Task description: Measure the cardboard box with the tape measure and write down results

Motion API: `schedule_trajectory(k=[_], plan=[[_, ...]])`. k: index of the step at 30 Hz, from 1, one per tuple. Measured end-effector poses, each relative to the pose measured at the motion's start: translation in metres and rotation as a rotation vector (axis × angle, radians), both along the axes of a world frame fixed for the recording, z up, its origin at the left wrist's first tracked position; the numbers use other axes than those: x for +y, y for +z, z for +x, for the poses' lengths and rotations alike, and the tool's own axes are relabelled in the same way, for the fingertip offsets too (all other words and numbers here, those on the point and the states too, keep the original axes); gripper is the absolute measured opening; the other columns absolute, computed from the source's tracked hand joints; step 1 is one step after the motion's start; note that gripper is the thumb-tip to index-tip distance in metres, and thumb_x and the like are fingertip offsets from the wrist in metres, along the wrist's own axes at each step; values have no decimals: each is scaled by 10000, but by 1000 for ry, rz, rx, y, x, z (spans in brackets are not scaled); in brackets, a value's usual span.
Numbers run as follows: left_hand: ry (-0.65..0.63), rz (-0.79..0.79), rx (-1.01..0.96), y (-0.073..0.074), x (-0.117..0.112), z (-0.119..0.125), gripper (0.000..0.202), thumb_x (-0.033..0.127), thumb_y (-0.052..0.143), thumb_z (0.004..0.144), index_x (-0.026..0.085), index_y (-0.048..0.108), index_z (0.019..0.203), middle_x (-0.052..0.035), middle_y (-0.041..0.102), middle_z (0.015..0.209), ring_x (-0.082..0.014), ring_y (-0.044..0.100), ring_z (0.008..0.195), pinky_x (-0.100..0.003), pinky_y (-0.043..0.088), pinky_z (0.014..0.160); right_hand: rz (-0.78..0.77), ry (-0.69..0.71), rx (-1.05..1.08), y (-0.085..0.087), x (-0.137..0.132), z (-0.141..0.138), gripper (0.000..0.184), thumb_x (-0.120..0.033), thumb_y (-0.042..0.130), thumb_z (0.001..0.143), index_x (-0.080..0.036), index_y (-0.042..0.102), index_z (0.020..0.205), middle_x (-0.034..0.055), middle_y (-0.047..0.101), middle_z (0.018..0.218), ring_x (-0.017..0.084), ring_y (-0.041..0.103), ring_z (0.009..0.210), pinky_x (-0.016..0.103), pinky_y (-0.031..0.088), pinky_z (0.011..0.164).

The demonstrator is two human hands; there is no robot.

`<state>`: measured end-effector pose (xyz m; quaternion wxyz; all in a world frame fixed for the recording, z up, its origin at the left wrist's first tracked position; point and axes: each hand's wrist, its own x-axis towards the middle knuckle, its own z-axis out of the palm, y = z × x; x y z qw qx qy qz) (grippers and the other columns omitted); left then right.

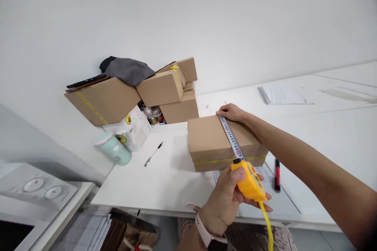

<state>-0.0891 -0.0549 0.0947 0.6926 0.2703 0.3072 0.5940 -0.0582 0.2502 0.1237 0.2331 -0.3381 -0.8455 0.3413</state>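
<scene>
A brown cardboard box point(209, 141) lies on the white table point(165, 180). My left hand point(226, 198) grips a yellow tape measure case point(250, 182) at the box's near edge. The white tape blade point(232, 139) runs across the top of the box. At the box's far edge my right hand point(231, 112) pinches the end of the blade down, its arm reaching in from the right. A wristwatch sits on my left wrist.
A pile of cardboard boxes point(165, 86) with a grey cloth point(129, 70) stands at the back left. Near it are a mint green cup point(114, 149) lying tilted, a pen point(153, 154), a red marker point(277, 174), a printed sheet under the box and a paper stack point(281, 94).
</scene>
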Motion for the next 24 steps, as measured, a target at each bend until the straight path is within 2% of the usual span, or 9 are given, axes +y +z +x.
schedule_trajectory(k=[7, 10, 12, 14, 16, 18, 20, 22, 24], plan=[[3, -17, 30, 2, 3, 2, 694, 646, 828, 655, 161, 610, 1102, -106, 657, 1023, -242, 707, 758, -406, 623, 648, -57, -2, 24, 12, -10, 1, 464, -640, 683, 791, -197, 655, 657, 41, 666, 715, 210, 590, 728, 350, 479, 731], [49, -7, 95, 5, -14, -4, 698, 639, 848, 642, 178, 614, 1111, -96, 651, 1055, -231, 703, 756, -358, 616, 600, -102, 4, 119, 22, -13, 18, 510, -673, 566, 892, -195, 742, 864, 98, 744, 924, 234, 654, 845, 346, 524, 773], [167, 28, 196, 4, -33, -15, 711, 594, 881, 636, 205, 607, 1164, -92, 652, 1094, -226, 699, 794, -328, 611, 617, -115, -90, 276, 22, -15, 43, 536, -660, 506, 941, -190, 749, 1024, 134, 748, 1064, 242, 673, 948, 339, 541, 818], [355, 43, 331, -1, -53, -32, 781, 541, 910, 637, 241, 569, 1273, -85, 661, 1098, -232, 690, 861, -319, 612, 687, -115, -298, 392, 13, -22, 75, 554, -663, 499, 950, -174, 743, 1042, 150, 744, 1011, 238, 676, 911, 341, 549, 799], [549, 23, 468, -9, -68, -50, 843, 525, 905, 664, 268, 513, 1364, -75, 666, 1078, -237, 682, 922, -316, 607, 755, -115, -459, 332, -6, -35, 109, 596, -688, 459, 959, -166, 741, 1024, 128, 719, 859, 219, 649, 764, 349, 539, 730], [676, -15, 545, -20, -73, -66, 808, 540, 882, 693, 279, 507, 1359, -60, 661, 1074, -230, 684, 934, -330, 604, 807, -145, -471, 226, -29, -55, 135, 651, -728, 408, 958, -187, 730, 1124, 88, 697, 781, 217, 632, 689, 353, 529, 676], [701, -47, 546, -29, -70, -77, 726, 562, 864, 703, 264, 547, 1284, -52, 654, 1064, -222, 690, 905, -351, 607, 820, -193, -400, 187, -46, -79, 149, 715, -759, 357, 956, -225, 659, 1324, 59, 702, 786, 226, 651, 698, 351, 543, 671], [669, -65, 520, -31, -62, -83, 672, 567, 856, 699, 246, 572, 1217, -44, 650, 1032, -222, 695, 863, -363, 615, 783, -210, -321, 198, -50, -99, 150, 717, -757, 350, 958, -282, 584, 1442, 59, 740, 929, 230, 676, 773, 344, 558, 705], [649, -48, 528, -25, -51, -88, 639, 552, 851, 693, 236, 581, 1178, -35, 652, 999, -219, 694, 832, -357, 617, 736, -159, -289, 213, -41, -112, 144, 686, -743, 406, 948, -322, 572, 1463, 58, 744, 1067, 229, 672, 836, 328, 551, 712]])
